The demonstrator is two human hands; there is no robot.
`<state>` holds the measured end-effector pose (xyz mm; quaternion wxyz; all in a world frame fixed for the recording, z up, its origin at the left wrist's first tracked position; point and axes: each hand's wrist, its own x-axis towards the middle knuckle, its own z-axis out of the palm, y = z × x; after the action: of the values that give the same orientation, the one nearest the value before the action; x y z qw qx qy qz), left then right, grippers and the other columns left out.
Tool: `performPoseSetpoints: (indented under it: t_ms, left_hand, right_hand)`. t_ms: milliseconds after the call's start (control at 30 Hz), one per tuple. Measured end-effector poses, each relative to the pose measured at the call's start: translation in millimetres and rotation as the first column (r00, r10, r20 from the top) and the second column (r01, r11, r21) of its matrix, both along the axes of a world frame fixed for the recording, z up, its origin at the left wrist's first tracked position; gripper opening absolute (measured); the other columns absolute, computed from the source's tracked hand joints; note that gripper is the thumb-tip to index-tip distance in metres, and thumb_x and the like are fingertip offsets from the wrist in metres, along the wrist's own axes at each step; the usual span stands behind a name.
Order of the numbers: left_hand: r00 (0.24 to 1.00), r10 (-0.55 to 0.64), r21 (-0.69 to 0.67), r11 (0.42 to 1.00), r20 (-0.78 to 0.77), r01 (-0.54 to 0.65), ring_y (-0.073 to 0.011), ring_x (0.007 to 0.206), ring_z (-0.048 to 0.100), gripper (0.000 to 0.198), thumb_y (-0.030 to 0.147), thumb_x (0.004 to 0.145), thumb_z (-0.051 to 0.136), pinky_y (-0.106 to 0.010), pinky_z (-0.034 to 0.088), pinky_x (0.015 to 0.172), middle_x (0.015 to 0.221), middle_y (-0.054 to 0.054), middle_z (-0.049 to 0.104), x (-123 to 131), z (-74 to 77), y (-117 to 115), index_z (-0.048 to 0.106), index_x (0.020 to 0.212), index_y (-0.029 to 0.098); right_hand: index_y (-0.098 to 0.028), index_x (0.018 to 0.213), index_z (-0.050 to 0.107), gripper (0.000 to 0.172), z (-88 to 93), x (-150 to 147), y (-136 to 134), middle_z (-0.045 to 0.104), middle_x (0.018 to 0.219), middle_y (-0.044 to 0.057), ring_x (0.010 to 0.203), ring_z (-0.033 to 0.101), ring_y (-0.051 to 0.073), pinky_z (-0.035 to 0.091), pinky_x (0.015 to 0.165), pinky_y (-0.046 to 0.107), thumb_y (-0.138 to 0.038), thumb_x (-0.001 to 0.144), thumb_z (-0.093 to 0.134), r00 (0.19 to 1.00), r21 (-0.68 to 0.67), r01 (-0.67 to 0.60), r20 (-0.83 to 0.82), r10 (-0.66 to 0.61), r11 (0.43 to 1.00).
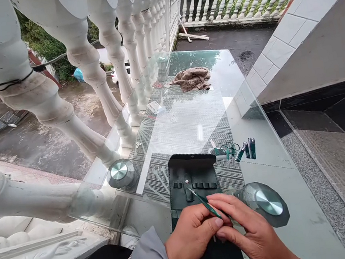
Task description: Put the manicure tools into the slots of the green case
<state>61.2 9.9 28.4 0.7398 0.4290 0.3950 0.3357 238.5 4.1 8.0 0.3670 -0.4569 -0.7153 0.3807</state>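
Observation:
My left hand [193, 233] pinches a slim green manicure tool [211, 208] between thumb and bent fingers, its thin silver tip angled up and left. My right hand [248, 224] curls in from the other side, fingers closed against the tool and thumb beside my left thumb. Beneath both hands lies an unfolded black case [179, 193] with small elastic loops and a snap; its lower part is partly covered. A small pale tip pokes out under my fingers, its kind unclear. Beyond the case are green-handled scissors [230, 147] and several nail clippers [246, 149].
The glass table [265, 156] has round metal-capped legs [269, 201] near its front corners. Farther back lie a crumpled brown cloth [192, 79] and a small white box [155, 107]. A white balustrade [87, 64] borders the left side; stone steps [327, 149] are at right.

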Motion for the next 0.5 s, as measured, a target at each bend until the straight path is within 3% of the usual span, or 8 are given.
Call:
performPoseSetpoints:
  t_ms: [167,333,433,500]
  left_hand:
    - [0.999,0.027,-0.01,1.0,-0.028,-0.027,-0.0133,0.065,0.053,0.024,0.033,0.083,0.053,-0.025,0.044,0.067,0.068,-0.001,0.057,2,-5.0,-3,0.06,0.07,0.015]
    - [0.999,-0.005,0.066,0.998,-0.054,0.009,-0.0132,0.066,0.055,0.028,0.032,0.087,0.05,-0.024,0.046,0.069,0.071,-0.002,0.058,2,-1.5,-6,0.069,0.078,0.013]
    - [0.993,-0.035,0.12,0.992,-0.114,0.049,-0.0129,0.066,0.056,0.027,0.027,0.087,0.049,-0.023,0.046,0.068,0.077,-0.002,0.062,1,-2.0,-10,0.073,0.09,0.015]
    - [0.983,-0.053,0.197,0.976,-0.177,0.088,-0.0138,0.071,0.057,0.024,0.022,0.086,0.051,-0.024,0.044,0.072,0.08,-0.002,0.064,2,-4.9,-13,0.074,0.091,0.017]
  right_hand:
    - [-0.034,0.124,0.069,0.039,0.9,-4,-3,0.07,0.121,0.005,0.11,0.067,0.023,0.056,0.094,0.032,-0.025,0.086,0.066,1.0,-0.02,0.001,0.006,-0.001,1.0]
    - [-0.033,0.105,0.078,0.024,-1.6,3,-1,0.074,0.109,0.007,0.105,0.068,0.025,0.057,0.09,0.033,-0.036,0.082,0.072,0.992,-0.201,0.028,-0.116,-0.052,0.979]
    - [-0.026,0.092,0.08,0.032,-7.8,6,2,0.075,0.101,0.011,0.1,0.069,0.028,0.058,0.085,0.036,-0.054,0.08,0.07,0.953,-0.401,0.049,-0.255,-0.163,0.915]
    - [-0.023,0.09,0.079,0.038,-9.7,6,4,0.075,0.097,0.012,0.093,0.07,0.028,0.059,0.081,0.038,-0.058,0.077,0.07,0.926,-0.565,0.079,-0.264,-0.271,0.821]
